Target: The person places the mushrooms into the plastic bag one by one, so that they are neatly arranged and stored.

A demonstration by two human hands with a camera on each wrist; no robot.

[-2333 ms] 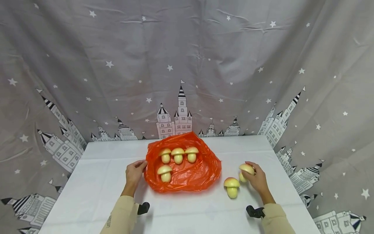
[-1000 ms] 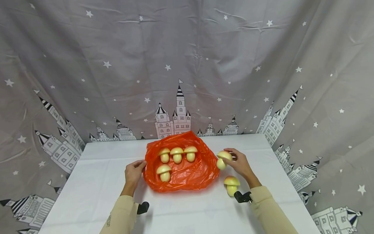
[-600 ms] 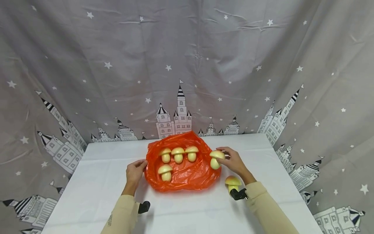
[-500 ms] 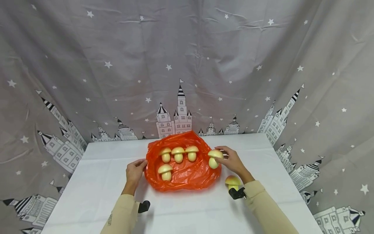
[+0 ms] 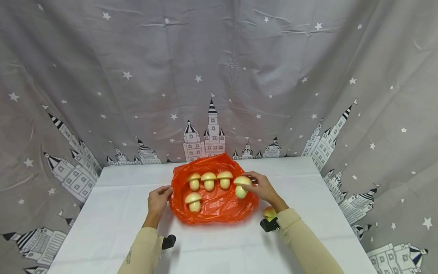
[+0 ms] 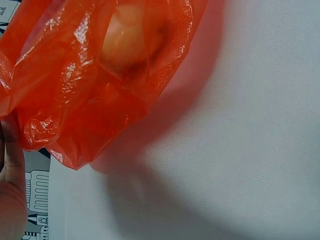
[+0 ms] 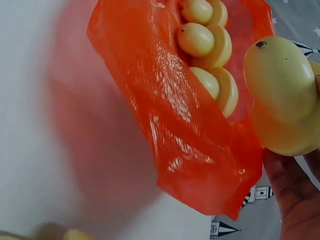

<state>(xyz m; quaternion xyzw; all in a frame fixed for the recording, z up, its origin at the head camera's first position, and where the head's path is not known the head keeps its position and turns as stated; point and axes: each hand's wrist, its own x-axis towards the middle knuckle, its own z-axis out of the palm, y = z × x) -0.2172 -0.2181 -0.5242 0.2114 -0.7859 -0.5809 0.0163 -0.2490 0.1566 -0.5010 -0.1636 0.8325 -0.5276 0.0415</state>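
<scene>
A red plastic bag [image 5: 219,217] lies open on the white table, with several toy mushrooms [image 5: 208,181] inside it. My left hand [image 5: 157,202] pinches the bag's rim at its left side; in the left wrist view its fingers [image 6: 12,155] are partly hidden behind the plastic. Over the bag's right part, my right hand [image 5: 266,189] holds another pale yellow toy mushroom [image 5: 241,190] by its cap, stem downward. The right wrist view shows this held mushroom [image 7: 280,80] close up, beside the bag's raised edge. One more mushroom [image 5: 269,212] stands on the table under the right wrist, partly covered.
The white table [image 5: 219,251] runs back to a grey curtain [image 5: 219,76] printed with castles and stars. A black wrist mount [image 5: 269,225] on the right forearm overlaps the mushroom on the table.
My right hand has lifted the mushroom from the table on the right and carried it left, over the bag's right side. The left hand stays at the rim.
</scene>
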